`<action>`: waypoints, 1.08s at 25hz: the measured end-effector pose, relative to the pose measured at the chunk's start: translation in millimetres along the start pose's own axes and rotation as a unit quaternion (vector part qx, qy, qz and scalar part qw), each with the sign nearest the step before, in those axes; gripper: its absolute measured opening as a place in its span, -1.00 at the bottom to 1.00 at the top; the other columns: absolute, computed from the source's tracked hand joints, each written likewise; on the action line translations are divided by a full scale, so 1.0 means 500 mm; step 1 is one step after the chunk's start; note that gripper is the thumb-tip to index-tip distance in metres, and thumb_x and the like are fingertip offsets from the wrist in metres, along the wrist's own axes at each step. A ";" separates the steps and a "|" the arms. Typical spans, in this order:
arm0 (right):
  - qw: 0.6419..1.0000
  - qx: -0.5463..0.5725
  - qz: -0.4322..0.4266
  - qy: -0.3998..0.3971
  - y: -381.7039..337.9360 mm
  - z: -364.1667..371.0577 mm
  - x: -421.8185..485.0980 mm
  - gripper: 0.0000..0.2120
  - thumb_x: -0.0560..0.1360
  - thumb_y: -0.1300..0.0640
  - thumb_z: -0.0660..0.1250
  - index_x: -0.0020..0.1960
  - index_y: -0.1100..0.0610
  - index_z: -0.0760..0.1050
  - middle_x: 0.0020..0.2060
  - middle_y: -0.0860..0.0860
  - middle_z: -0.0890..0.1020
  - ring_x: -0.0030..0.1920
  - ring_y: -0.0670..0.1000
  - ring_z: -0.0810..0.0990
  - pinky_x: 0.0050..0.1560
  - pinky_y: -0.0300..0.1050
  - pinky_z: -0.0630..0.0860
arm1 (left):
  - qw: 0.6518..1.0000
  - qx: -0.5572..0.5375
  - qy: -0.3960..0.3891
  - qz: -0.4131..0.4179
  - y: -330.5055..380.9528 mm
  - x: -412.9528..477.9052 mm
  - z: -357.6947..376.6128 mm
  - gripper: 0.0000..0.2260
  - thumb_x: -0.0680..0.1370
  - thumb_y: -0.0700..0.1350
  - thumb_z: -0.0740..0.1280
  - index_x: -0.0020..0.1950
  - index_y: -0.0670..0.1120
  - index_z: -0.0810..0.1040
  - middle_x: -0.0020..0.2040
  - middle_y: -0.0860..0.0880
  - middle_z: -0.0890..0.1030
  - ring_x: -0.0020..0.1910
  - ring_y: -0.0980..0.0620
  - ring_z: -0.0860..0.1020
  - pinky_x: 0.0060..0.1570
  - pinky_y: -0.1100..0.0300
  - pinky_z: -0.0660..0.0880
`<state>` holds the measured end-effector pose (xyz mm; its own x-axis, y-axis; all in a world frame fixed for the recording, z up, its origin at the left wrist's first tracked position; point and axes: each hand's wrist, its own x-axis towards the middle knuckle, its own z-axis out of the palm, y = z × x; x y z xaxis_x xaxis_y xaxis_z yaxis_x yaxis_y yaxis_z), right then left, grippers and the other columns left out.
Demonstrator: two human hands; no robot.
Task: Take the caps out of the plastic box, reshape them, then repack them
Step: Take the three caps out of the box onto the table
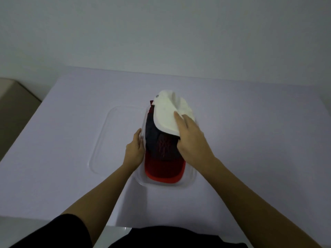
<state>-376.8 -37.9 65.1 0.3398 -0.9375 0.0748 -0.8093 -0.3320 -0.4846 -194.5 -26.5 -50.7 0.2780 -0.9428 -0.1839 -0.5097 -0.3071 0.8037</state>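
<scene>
A clear plastic box [189,178] stands in the middle of the white table. In it lies a dark navy cap [161,145] with red stitching and a red brim [163,173] pointing toward me. On top rests a white cap [166,113], tilted up at the far end. My right hand [191,140] grips the near edge of the white cap, fingers over its crown. My left hand [135,151] presses flat against the box's left wall.
The box's clear lid [107,138] lies flat on the table [250,140] just left of the box. A plain wall rises behind the table. A beige surface [14,104] shows beyond the table's left edge.
</scene>
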 end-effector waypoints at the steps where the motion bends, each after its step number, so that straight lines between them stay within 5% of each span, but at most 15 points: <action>1: 0.999 0.017 -0.001 0.050 0.011 -0.019 0.007 -0.31 0.44 0.42 0.15 0.51 0.12 0.05 0.43 0.18 0.24 0.40 0.23 0.24 0.30 0.06 0.34 | 1.000 -0.002 -0.001 -0.003 -0.001 0.002 0.003 -0.61 0.66 -0.09 0.03 0.50 -0.06 0.17 0.16 -0.25 0.58 0.09 -0.22 0.57 0.11 0.14 0.41; 4: 0.987 0.030 -0.015 0.160 0.085 -0.043 0.028 -0.30 0.41 0.42 0.11 0.51 0.11 0.06 0.48 0.14 0.17 0.49 0.21 0.11 0.34 -0.07 0.23 | 1.000 0.000 -0.003 -0.009 -0.003 0.004 0.010 -0.61 0.65 -0.09 0.03 0.50 -0.04 0.17 0.18 -0.26 0.58 0.09 -0.22 0.57 0.03 0.20 0.37; 6: 0.985 0.004 -0.013 0.174 0.159 -0.023 0.037 -0.27 0.38 0.47 0.09 0.50 0.11 0.08 0.50 0.13 0.14 0.50 0.24 0.06 0.28 0.00 0.33 | 1.000 0.002 -0.001 -0.011 -0.008 0.005 0.010 -0.61 0.65 -0.08 0.03 0.49 -0.04 0.17 0.18 -0.26 0.58 0.06 -0.18 0.58 0.04 0.18 0.39; 11: 0.990 -0.111 0.070 0.042 0.378 0.081 0.015 -0.20 0.26 0.66 0.14 0.44 0.20 0.20 0.42 0.26 0.30 0.38 0.42 0.26 0.00 0.26 0.57 | 1.000 0.011 -0.008 -0.011 -0.015 0.010 0.016 -0.60 0.65 -0.08 0.02 0.50 -0.03 0.14 0.31 -0.22 0.50 0.25 -0.15 0.51 0.26 -0.02 0.44; 13: 0.984 -0.166 0.062 -0.029 0.430 0.113 0.001 -0.15 0.17 0.67 0.16 0.39 0.19 0.20 0.33 0.31 0.42 0.26 0.47 0.39 -0.12 0.26 0.59 | 1.000 0.024 -0.006 -0.008 -0.018 0.012 0.018 -0.60 0.65 -0.08 0.02 0.50 -0.04 0.14 0.25 -0.24 0.54 0.13 -0.11 0.56 0.18 0.03 0.47; 17: 0.979 -0.171 0.055 -0.099 0.470 0.128 0.046 -0.04 0.09 0.65 0.29 0.42 0.17 0.18 0.35 0.31 0.38 0.30 0.49 0.32 0.01 0.29 0.54 | 0.999 0.038 -0.004 -0.004 -0.020 0.009 0.021 -0.61 0.65 -0.08 0.01 0.50 -0.04 0.15 0.11 -0.28 0.60 -0.11 0.02 0.50 -0.03 0.16 0.43; 21: 0.970 -0.181 0.056 -0.153 0.477 0.105 0.113 -0.15 0.37 0.52 0.21 0.52 0.11 -0.07 0.53 0.15 -0.03 0.49 0.32 -0.10 0.33 0.22 0.29 | 0.999 0.039 -0.001 -0.001 -0.018 0.010 0.019 -0.60 0.65 -0.11 0.01 0.50 -0.07 0.14 0.15 -0.25 0.59 -0.07 -0.01 0.54 0.01 0.19 0.43; 24: 0.957 -0.184 0.091 -0.204 0.441 0.088 0.125 -0.10 0.41 0.36 0.32 0.52 0.11 -0.21 0.52 0.16 -0.21 0.49 0.28 -0.22 0.44 0.20 0.11 | 0.999 0.036 -0.003 -0.003 -0.017 0.009 0.018 -0.60 0.65 -0.11 0.01 0.50 -0.07 0.14 0.18 -0.24 0.58 -0.02 -0.03 0.55 0.02 0.19 0.42; 27: 0.987 -0.068 0.072 -0.125 0.319 0.087 0.096 -0.13 0.36 0.37 0.30 0.53 0.13 -0.08 0.51 0.20 -0.16 0.50 0.23 -0.10 0.45 0.13 0.13 | 1.000 0.027 -0.004 -0.003 -0.020 0.007 0.014 -0.61 0.65 -0.10 0.01 0.50 -0.05 0.15 0.18 -0.23 0.58 0.06 -0.12 0.58 0.01 0.20 0.43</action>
<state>-468.7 -131.1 -46.3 0.3098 -0.9267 -0.2129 -0.9092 -0.2232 -0.3514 -194.3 -27.7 -63.2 0.2743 -0.9419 -0.1941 -0.5504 -0.3193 0.7714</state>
